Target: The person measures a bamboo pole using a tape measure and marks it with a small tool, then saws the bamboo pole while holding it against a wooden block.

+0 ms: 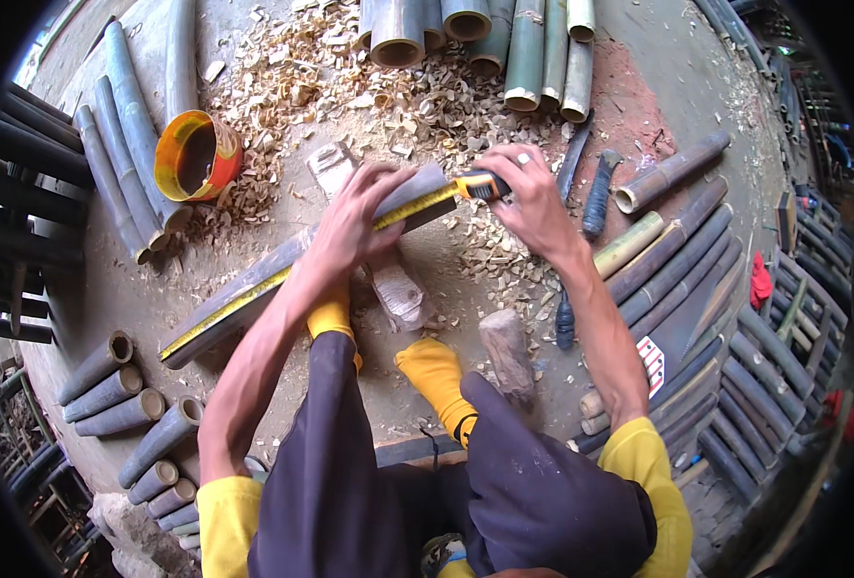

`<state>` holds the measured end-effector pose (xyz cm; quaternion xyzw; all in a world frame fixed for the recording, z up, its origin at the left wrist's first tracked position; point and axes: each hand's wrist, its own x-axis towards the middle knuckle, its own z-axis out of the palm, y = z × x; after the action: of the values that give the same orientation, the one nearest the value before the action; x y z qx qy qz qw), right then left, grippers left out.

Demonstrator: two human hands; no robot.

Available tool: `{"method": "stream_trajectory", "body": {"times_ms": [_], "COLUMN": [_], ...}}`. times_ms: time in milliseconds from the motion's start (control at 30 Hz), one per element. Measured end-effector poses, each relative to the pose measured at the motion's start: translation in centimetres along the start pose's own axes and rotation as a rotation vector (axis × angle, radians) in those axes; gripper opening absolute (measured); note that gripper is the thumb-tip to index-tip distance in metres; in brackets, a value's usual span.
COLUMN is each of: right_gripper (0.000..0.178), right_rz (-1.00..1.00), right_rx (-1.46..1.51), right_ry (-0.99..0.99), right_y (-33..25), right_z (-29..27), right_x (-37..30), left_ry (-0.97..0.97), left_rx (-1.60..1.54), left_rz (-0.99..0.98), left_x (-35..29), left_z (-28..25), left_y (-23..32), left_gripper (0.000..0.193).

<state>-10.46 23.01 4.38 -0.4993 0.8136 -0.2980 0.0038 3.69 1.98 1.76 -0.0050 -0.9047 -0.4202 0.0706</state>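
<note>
A dark bamboo pole (234, 296) lies slantwise in front of me, its far right end raised over a wooden block (397, 292). Along it runs the yellow blade of a tape measure (483, 185), pulled out from the lower left end up to the case. My left hand (355, 217) grips the pole near its upper end, fingers curled over it beside the tape. In my right hand (531, 199) is the black and orange tape case, held between thumb and fingers just past the pole's end. Part of the pole is hidden behind my left forearm.
Wood shavings (297, 72) cover the ground ahead. An orange bucket (199, 156) stands at left among long bamboo poles. Cut bamboo tubes (114, 390) lie lower left, more poles (682, 241) at right. A long blade (574, 154), a dark wrapped handle (598, 197) and a short log (507, 354) lie near my right arm.
</note>
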Motion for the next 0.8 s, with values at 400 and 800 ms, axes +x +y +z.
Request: {"method": "stream_trajectory", "body": {"times_ms": [400,800], "right_gripper": [0.037,0.036], "right_rz": [0.069,0.626], "right_rx": [0.344,0.205], "right_ry": [-0.207,-0.095], "right_y": [-13.6,-12.3], "right_z": [8.7,7.8], "right_x": [-6.0,-10.9], "left_ry": [-0.276,0.139], "left_rx": [0.190,0.536], "left_rz": [-0.219,-0.085], "left_x": [-17.7,-13.5], "left_z": [-4.8,-4.0], "left_y": [-1.6,-2.5], "left_gripper": [0.036,0.087]}}
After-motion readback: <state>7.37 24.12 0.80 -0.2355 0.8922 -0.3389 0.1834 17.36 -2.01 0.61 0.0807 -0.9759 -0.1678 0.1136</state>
